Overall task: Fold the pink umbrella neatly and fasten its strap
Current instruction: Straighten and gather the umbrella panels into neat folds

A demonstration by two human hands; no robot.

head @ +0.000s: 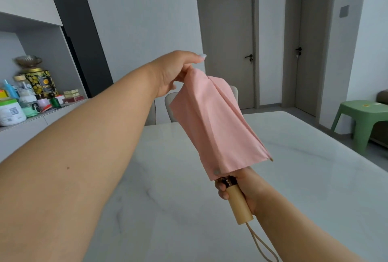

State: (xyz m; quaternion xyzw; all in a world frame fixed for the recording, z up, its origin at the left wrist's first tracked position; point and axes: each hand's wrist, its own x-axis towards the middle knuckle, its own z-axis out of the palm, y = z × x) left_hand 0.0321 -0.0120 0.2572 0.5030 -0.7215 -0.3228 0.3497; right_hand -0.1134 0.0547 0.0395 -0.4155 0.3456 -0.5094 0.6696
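Note:
The pink umbrella [214,123] is collapsed and held up in the air over the table, its canopy hanging in loose folds. My right hand [244,186] grips the pale wooden handle [239,205] just below the canopy, with a beige wrist loop dangling from the handle's end. My left hand [174,71] reaches out and pinches the far top corner of the pink fabric, pulling a fold outward. A small round snap [216,171] shows near the canopy's lower edge. The strap itself I cannot make out.
A white marble table [294,177] spreads beneath my hands. Two grey chair backs [171,104] stand at its far side. A counter [31,119] at left holds several jars and bottles. A green stool [363,119] stands at right, with two closed doors beyond.

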